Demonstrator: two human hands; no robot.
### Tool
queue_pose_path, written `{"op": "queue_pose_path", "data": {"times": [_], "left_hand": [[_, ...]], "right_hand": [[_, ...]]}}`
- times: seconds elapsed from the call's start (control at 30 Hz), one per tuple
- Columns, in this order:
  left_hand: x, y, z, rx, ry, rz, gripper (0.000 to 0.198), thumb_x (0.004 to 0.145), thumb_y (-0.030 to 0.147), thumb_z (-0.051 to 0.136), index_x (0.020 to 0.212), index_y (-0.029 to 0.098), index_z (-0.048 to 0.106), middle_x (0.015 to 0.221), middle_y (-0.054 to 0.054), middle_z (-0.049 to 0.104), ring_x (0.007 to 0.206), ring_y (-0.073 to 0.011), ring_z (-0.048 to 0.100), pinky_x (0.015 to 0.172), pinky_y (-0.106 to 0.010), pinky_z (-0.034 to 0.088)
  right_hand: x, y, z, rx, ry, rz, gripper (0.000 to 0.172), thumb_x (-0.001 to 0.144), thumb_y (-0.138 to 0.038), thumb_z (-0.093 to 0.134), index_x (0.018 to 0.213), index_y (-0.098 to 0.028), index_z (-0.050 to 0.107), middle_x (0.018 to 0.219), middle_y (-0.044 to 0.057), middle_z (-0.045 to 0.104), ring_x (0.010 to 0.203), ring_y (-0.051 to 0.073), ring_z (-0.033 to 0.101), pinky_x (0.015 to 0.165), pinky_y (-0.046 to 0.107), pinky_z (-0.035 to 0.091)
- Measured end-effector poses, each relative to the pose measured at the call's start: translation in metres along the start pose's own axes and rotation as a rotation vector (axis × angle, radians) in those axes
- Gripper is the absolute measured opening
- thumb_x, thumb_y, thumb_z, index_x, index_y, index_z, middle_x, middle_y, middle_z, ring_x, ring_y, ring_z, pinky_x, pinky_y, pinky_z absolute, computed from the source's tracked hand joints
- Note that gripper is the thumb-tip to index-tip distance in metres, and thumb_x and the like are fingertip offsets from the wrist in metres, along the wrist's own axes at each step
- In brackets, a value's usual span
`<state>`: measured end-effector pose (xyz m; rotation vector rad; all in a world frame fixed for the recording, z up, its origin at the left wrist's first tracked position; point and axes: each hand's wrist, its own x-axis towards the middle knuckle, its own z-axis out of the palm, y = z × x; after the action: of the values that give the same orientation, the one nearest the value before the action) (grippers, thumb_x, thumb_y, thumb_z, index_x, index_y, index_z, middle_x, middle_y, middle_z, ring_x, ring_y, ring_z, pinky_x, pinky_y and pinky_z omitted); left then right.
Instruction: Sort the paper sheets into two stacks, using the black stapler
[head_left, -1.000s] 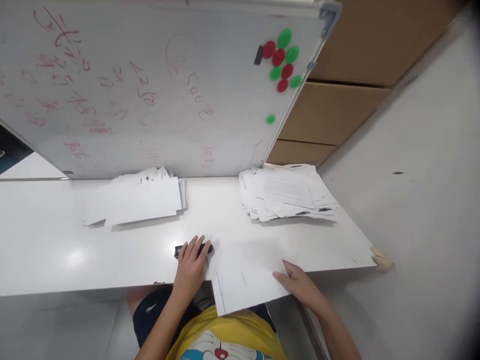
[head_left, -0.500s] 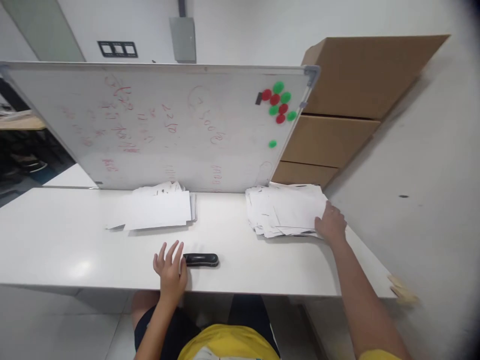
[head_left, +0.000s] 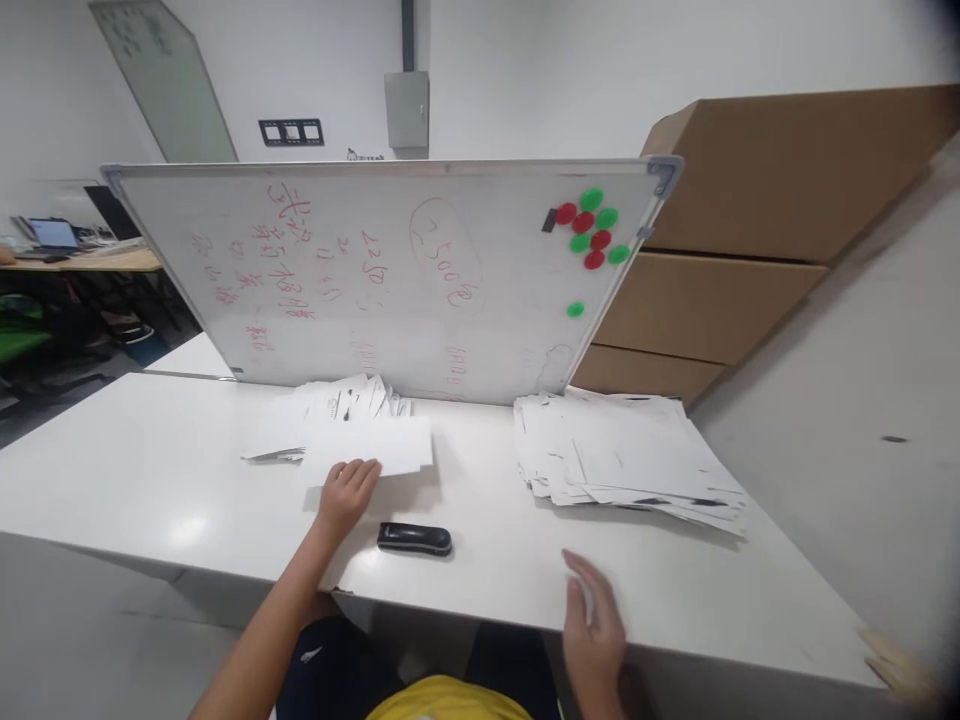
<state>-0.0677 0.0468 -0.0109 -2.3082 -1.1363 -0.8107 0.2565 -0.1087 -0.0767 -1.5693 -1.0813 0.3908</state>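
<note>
My left hand [head_left: 350,494] grips the near edge of some white paper [head_left: 390,445], its fingers closed on top and the thumb hidden. That paper is lifted in front of the left paper stack [head_left: 281,420]. Just to the right of my left wrist lies a black stapler [head_left: 415,538] on the white table. My right hand [head_left: 594,620] is over the table's front edge, fingers apart and holding nothing. Beyond it, at the right, rests a thick, uneven stack of papers [head_left: 615,450], with some sheets sticking out toward the near right.
A whiteboard [head_left: 495,260] with red writing and round red and green magnets stands along the back of the white table [head_left: 487,570]. Cardboard boxes [head_left: 720,300] are piled behind its right end, beside the wall. A desk with a laptop [head_left: 54,235] is far left.
My left hand has moved forward from beside the stapler and taken hold of paper at the left stack. My right hand has let go of the right stack and come back toward me.
</note>
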Motion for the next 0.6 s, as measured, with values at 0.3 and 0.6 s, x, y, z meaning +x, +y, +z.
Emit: {"op": "queue_pose_path", "data": {"times": [0.3, 0.6], "left_hand": [[0.038, 0.143, -0.074, -0.998, 0.345, -0.969, 0.023, 0.081, 0.037, 0.063, 0.070, 0.021, 0.053, 0.068, 0.001, 0.060, 0.064, -0.0137, 0.057, 0.057, -0.024, 0.045], [0.017, 0.151, -0.049, -1.484, 0.326, -1.548, 0.039, 0.069, 0.052, 0.071, 0.075, 0.022, 0.046, 0.065, 0.005, 0.056, 0.055, -0.0101, 0.052, 0.049, -0.020, 0.045]], "right_hand": [[0.020, -0.058, -0.007, 0.383, -0.442, 0.225, 0.089, 0.074, -0.055, 0.067, 0.146, -0.027, 0.024, 0.150, 0.012, 0.038, 0.136, 0.031, 0.037, 0.108, 0.048, 0.034], [0.026, -0.073, -0.002, 0.406, -0.625, 0.399, 0.039, 0.081, -0.054, 0.060, 0.093, -0.019, 0.072, 0.085, 0.004, 0.073, 0.083, 0.026, 0.065, 0.075, 0.035, 0.051]]}}
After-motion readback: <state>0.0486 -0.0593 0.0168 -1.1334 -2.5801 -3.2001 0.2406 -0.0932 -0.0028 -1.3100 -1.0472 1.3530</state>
